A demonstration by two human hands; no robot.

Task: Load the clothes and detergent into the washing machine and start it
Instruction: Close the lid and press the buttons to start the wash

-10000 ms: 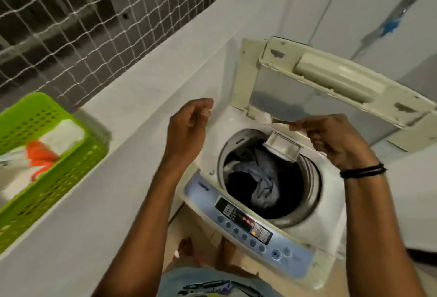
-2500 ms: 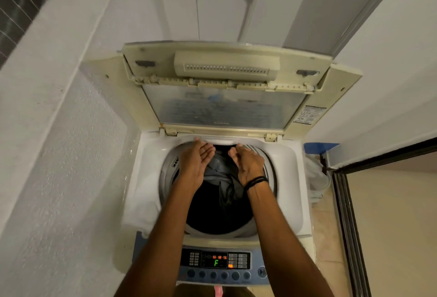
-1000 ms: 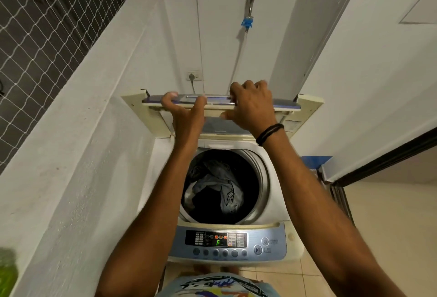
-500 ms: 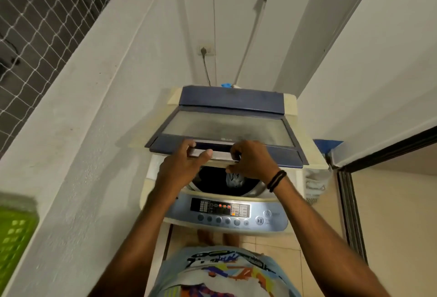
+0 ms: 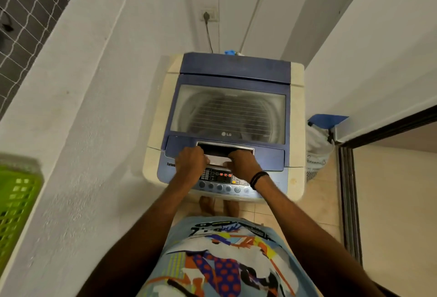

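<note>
The top-loading washing machine (image 5: 296,117) stands against the wall with its blue lid (image 5: 234,69) lying flat and shut. Through the lid's window I see the drum only dimly; the clothes are hidden. My left hand (image 5: 192,162) and my right hand (image 5: 243,164) both grip the lid's front handle (image 5: 224,149), fingers curled into its recess. Just below my hands the control panel (image 5: 222,179) shows red lights and a row of round buttons.
A green laundry basket (image 5: 16,192) sits on the white ledge at the left. A white wall runs along the left of the machine. A white bag (image 5: 316,150) and a blue object lie to the right, beside a dark door frame. My bare feet stand on beige tiles.
The lid came down from upright to half shut to fully flat on the machine, with both my hands on its handle. The drum and clothes are now covered.
</note>
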